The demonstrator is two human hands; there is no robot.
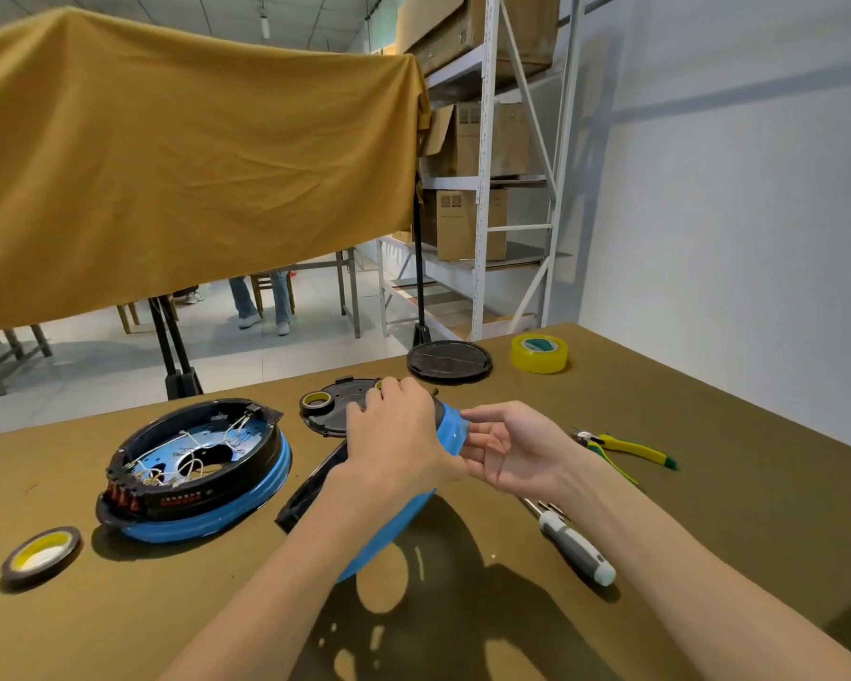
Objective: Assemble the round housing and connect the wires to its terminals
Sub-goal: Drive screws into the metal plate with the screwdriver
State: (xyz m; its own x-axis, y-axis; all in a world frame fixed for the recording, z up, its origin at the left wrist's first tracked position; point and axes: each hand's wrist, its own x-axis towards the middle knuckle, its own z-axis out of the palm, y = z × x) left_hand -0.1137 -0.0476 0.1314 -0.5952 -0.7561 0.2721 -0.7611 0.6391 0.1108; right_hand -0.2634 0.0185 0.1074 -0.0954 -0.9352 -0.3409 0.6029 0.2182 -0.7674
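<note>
Olive-covered desk (659, 484): left hand (394, 435) grips the tilted blue-rimmed housing half (389, 538) by its top edge, lifted; right hand (512, 449), fingers relaxed, touches its rim. Likely light, rigid plastic; hold by the rim.

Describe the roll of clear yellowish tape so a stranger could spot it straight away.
Start at the olive-brown table and look to its far right edge, near the white wall. There, just right of the flat round black lid, sits the clear yellowish tape roll. Unlike the dark-rimmed tape rolls nearer the person, it is thick, translucent yellow and has a green-and-white core.
</note>
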